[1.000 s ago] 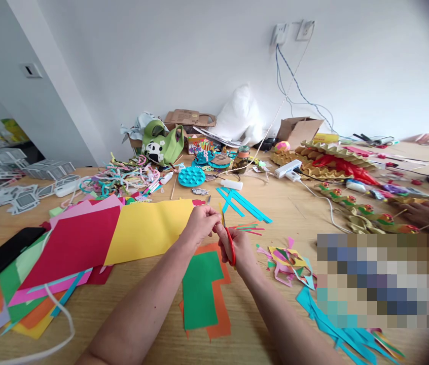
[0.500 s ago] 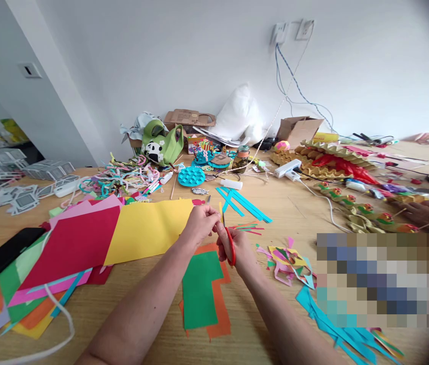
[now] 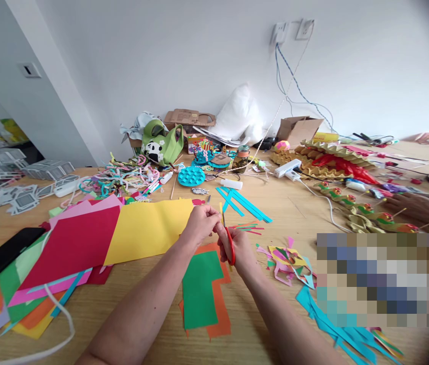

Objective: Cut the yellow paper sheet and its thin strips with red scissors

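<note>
My right hand (image 3: 238, 248) is closed around red-handled scissors (image 3: 231, 248), their blades pointing away from me. My left hand (image 3: 202, 223) pinches a narrow yellow paper strip (image 3: 221, 208) beside the blades; most of the strip is hidden by my fingers. Both hands meet above the table, fingertips close together. Just below them lie a green paper sheet (image 3: 199, 294) and, under it, an orange sheet (image 3: 222, 309). Thin cut strips in red, green and orange (image 3: 250, 228) rest to the right of the scissors, with wider blue strips (image 3: 247, 204) behind.
Coloured sheets, a red one (image 3: 73, 243) and a yellow one (image 3: 149, 228) on top, spread at left near a black phone (image 3: 5, 256). Paper scraps (image 3: 288, 261) and blue offcuts (image 3: 336, 329) lie at right. Another person's hand (image 3: 420, 208) is by painted egg cartons (image 3: 366, 209).
My hands, the scissors and the yellow strip stay almost in place. The other person's hand at the right edge has shifted slightly to the left.
</note>
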### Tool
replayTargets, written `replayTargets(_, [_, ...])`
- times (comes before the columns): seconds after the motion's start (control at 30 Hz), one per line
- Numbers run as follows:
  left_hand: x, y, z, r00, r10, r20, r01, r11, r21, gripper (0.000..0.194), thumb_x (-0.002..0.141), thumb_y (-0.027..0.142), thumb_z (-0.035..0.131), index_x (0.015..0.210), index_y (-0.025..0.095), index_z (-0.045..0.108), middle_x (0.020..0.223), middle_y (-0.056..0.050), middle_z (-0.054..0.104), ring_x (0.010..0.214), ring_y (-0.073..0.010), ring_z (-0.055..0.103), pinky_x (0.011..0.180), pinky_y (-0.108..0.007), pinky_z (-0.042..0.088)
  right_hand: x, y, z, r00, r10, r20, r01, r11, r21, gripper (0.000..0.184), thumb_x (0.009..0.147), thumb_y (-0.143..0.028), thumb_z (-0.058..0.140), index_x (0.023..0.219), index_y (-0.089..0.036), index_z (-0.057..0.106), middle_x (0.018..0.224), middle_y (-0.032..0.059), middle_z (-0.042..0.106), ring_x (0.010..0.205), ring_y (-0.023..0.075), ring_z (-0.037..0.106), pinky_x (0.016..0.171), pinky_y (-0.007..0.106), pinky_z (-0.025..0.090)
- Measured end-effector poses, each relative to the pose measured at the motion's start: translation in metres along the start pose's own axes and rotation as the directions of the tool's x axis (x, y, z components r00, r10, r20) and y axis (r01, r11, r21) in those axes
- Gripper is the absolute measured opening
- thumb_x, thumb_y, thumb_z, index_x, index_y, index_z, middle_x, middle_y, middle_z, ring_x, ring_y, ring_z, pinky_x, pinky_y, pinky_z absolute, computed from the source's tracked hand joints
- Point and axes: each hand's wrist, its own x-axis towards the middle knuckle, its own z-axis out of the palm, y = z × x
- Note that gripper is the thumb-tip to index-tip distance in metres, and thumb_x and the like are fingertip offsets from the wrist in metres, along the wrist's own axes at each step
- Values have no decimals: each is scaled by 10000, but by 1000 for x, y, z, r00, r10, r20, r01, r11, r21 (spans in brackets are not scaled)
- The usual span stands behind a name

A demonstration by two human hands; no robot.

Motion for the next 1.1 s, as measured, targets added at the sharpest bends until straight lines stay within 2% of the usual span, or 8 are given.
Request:
replayTargets(0.23, [-2, 3, 0, 1000, -11, 5, 11, 1000, 1, 84, 676, 140, 521, 598, 167, 503, 456, 32, 521, 405, -81, 465, 356, -180, 348, -1, -1, 0, 1000, 2, 0, -2, 1000, 8, 501, 727, -621, 565, 526, -176, 452, 333, -46, 434, 250, 78, 415, 275, 167, 264])
replayTargets(0.5, [-1, 7, -5, 997, -43, 66, 46, 998, -36, 80, 700, 192, 532, 629, 161, 510, 536, 16, 551, 416, -84, 499, 343, -176, 332, 0, 1, -2, 1000, -16, 4, 16, 1000, 16, 483, 738, -586, 580, 522, -173, 454, 322, -45, 442, 249, 76, 413, 276, 160, 261])
replayTargets(0.77, [3, 5, -6, 999, -34, -12, 33, 994, -106, 55, 704, 153, 529, 651, 148, 520, 562, 18, 547, 399, -78, 500, 350, -182, 365, -1, -3, 1, 999, 41, 9, -41, 999, -34, 484, 704, -599, 600, 515, -184, 439, 307, -49, 430, 242, 90, 415, 267, 173, 262])
replayTargets(1.1, [3, 3, -3, 1000, -18, 7, 18, 993, -117, 81, 703, 123, 518, 630, 154, 499, 536, 34, 527, 385, -78, 501, 357, -186, 377, 0, -3, 2, 999, 32, 7, -32, 997, -74, 496, 732, -610, 565, 522, -173, 462, 320, -38, 456, 258, 81, 425, 281, 165, 264])
